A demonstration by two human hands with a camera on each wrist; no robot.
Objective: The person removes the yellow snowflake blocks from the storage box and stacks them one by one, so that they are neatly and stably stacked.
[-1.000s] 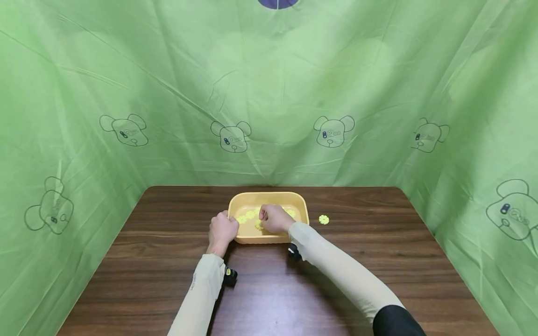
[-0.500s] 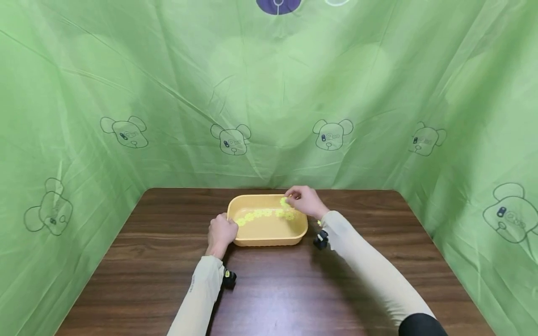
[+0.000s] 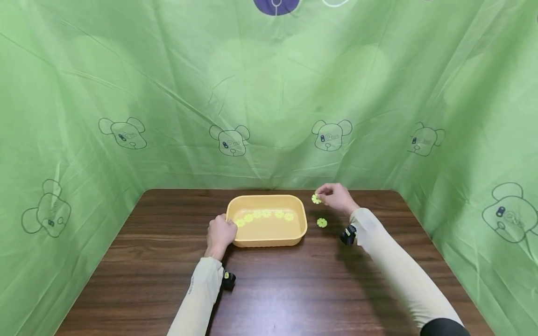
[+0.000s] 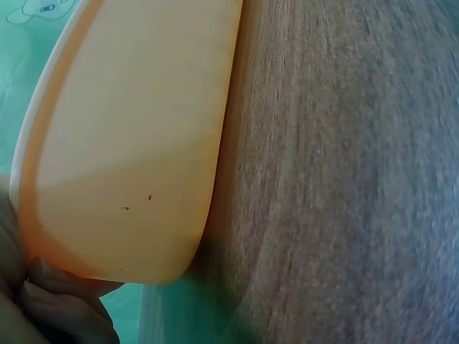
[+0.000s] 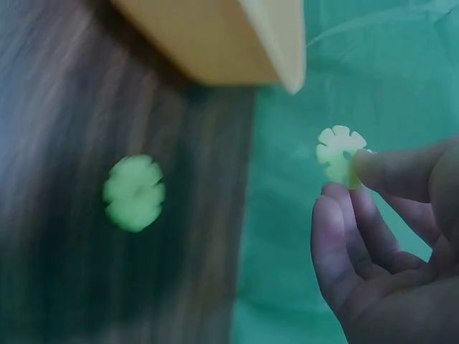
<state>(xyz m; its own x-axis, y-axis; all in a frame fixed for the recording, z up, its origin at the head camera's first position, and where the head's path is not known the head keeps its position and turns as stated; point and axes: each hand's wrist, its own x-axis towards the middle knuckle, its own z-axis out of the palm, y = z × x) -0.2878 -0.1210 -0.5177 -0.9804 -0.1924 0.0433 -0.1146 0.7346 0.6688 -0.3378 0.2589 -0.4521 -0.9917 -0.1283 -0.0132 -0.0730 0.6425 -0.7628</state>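
A yellow plastic basin stands on the table, with several yellow-green notched discs, flower-like in outline, lying inside it. My left hand grips the basin's left wall; the left wrist view shows fingers curled at its rim. Up in the air to the basin's right, my right hand pinches one notched disc between thumb and fingers. Another notched disc lies flat on the table below that hand, right of the basin.
The dark wood-grain table meets a green curtain with printed bear heads at its back and sides. Small black cameras sit on both wrists.
My right hand has come up out of the basin with a notched disc and moved right, past the basin's right wall. The left hand has stayed on the basin.
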